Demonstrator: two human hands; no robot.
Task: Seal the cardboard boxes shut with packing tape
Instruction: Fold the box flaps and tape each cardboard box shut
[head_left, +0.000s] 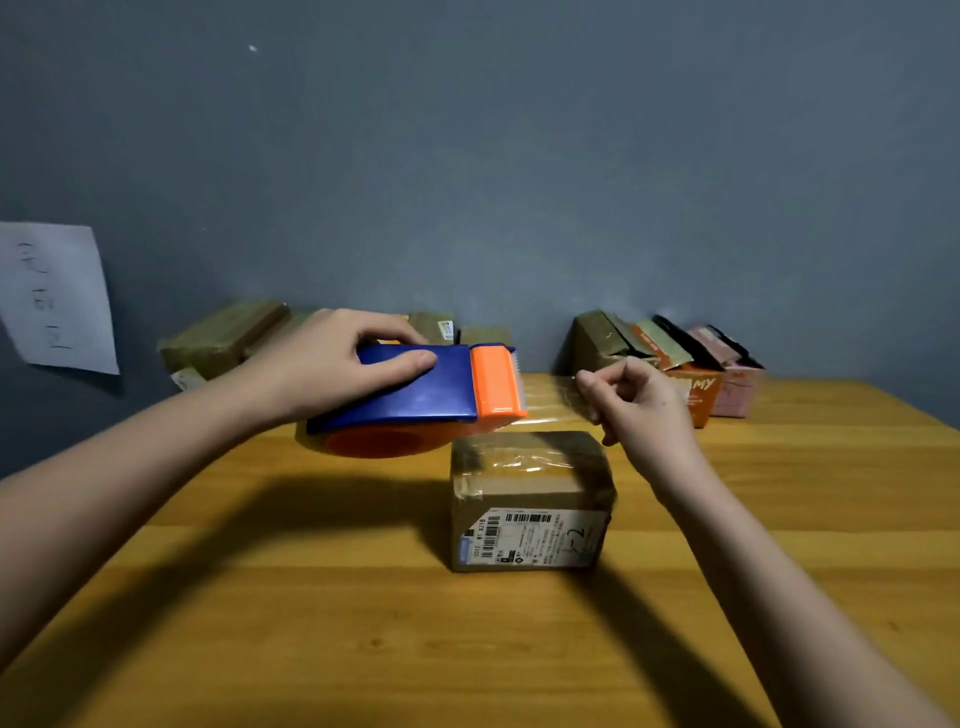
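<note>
Blue tape dispenser (415, 387) – long axis L-R, cutter right.

Both forearms reach forward, the left hand (332, 364) curled in a grip, the right hand (641, 402) pinching with thumb and forefinger.

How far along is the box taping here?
Done: the small box in front already shows some clear tape across its top. In hand: the left hand grips the tape dispenser while the right hand pinches a pulled-out tape strip. Left: open boxes wait by the wall.
</note>
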